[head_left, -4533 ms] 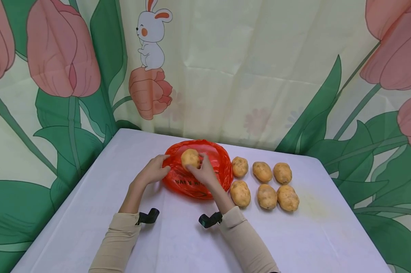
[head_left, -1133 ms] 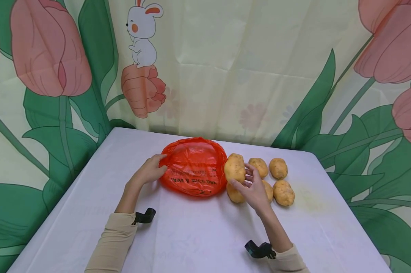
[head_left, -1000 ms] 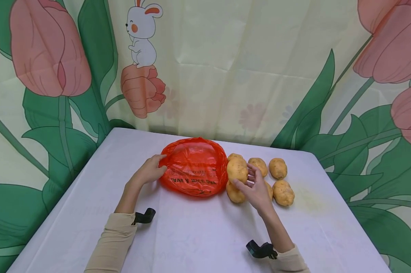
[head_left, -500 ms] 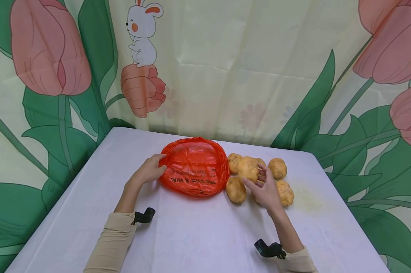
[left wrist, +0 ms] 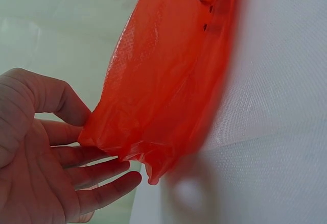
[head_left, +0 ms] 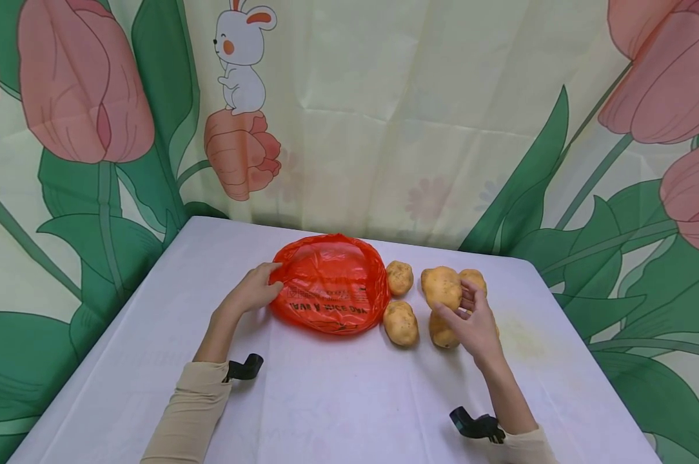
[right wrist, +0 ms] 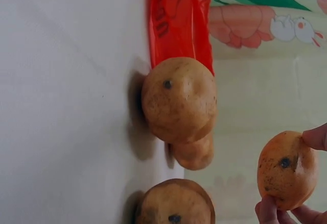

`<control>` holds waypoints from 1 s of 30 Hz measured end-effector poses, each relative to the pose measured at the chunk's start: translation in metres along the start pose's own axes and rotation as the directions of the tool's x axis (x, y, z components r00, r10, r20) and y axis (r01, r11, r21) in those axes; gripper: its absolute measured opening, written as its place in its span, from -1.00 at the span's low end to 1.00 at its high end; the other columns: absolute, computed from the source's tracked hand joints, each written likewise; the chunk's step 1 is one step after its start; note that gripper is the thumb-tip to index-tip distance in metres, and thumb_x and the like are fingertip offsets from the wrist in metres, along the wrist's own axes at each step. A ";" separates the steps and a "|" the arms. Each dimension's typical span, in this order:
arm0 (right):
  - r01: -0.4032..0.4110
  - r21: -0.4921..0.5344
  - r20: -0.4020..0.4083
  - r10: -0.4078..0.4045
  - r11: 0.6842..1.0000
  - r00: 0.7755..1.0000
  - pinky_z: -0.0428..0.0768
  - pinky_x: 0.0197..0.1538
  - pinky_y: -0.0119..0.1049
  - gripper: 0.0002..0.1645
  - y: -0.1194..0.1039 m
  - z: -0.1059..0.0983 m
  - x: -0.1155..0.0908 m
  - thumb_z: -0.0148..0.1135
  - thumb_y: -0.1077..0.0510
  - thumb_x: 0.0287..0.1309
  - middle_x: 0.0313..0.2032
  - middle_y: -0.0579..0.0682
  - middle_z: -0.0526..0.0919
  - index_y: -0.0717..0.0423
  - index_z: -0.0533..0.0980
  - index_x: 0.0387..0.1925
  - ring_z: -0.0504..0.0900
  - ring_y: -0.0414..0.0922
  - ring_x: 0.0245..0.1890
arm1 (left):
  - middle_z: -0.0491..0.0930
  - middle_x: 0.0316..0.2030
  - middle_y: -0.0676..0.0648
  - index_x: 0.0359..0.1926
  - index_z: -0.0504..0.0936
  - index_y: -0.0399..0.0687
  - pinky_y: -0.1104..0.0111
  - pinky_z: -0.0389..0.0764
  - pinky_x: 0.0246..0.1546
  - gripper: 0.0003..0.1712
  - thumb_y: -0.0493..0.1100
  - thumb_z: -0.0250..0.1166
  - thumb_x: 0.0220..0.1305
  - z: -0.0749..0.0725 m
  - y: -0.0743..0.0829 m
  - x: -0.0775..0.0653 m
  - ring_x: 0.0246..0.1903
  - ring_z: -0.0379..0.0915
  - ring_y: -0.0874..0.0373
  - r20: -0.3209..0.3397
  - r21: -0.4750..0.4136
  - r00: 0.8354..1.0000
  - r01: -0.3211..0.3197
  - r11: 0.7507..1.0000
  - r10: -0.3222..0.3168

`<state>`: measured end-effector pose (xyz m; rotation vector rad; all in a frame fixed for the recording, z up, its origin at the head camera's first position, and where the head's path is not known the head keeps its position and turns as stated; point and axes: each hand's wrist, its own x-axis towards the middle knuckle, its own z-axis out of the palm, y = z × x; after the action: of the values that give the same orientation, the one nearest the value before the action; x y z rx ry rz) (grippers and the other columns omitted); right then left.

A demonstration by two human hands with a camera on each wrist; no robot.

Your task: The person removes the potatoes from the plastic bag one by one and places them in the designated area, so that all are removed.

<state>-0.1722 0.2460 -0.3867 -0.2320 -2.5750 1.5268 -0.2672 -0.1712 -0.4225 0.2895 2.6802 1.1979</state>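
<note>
A potato [head_left: 443, 287] is held up by my right hand [head_left: 478, 324], thumb on one side and fingertips on the other. In the right wrist view this held potato [right wrist: 287, 170] hangs apart from the potatoes on the table. My left hand [head_left: 255, 289] pinches the left edge of a red plastic bag [head_left: 326, 312], which lies spread in a round shape with black print. The left wrist view shows the thumb on one side of the bag's edge [left wrist: 110, 137] and fingers behind it.
Beside the bag lie a far potato [head_left: 400, 278] and a nearer potato [head_left: 400, 324]. Further right are another near potato [head_left: 442, 330] and a far-right potato [head_left: 473, 278]; others are mostly hidden behind the right hand. A white cloth [head_left: 338, 399] covers the table, with a printed curtain [head_left: 373, 129] behind.
My right hand has carried the potato from over the bag to the right, past the left pair of potatoes, over the middle ones. The left hand has stayed at the bag's edge.
</note>
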 end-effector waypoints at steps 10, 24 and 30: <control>-0.051 -0.072 -0.043 0.047 0.996 0.998 0.36 0.42 0.10 0.18 0.010 -0.023 0.000 0.40 -0.15 0.24 0.44 0.30 0.19 0.12 -0.08 0.61 0.30 0.21 0.37 | 0.25 0.44 -0.43 0.49 0.21 -0.44 -0.18 0.30 0.39 -0.32 -0.21 0.06 0.44 0.000 0.002 0.000 0.44 0.16 -0.33 -0.004 0.013 1.000 -0.016 1.000 0.016; -0.069 -0.098 -0.110 0.058 0.993 0.992 0.33 0.43 0.19 0.15 0.020 -0.048 0.000 0.36 -0.14 0.28 0.46 0.32 0.17 0.12 -0.10 0.61 0.26 0.24 0.39 | 0.26 0.42 -0.46 0.47 0.22 -0.48 -0.18 0.33 0.37 -0.32 -0.23 0.08 0.43 0.001 0.002 -0.001 0.43 0.17 -0.36 -0.007 0.012 0.999 -0.032 0.999 0.032; -0.094 -0.105 -0.130 0.080 0.990 0.988 0.34 0.41 0.20 0.16 0.027 -0.059 0.000 0.34 -0.15 0.29 0.47 0.33 0.15 0.12 -0.12 0.62 0.24 0.24 0.40 | 0.26 0.43 -0.45 0.47 0.21 -0.47 -0.18 0.33 0.37 -0.32 -0.23 0.07 0.44 0.002 0.001 0.000 0.43 0.17 -0.35 -0.005 0.011 1.000 -0.026 1.000 0.026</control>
<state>-0.1591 0.3092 -0.3820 -0.4438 -2.5833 1.3492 -0.2666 -0.1697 -0.4229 0.3245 2.6957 1.1935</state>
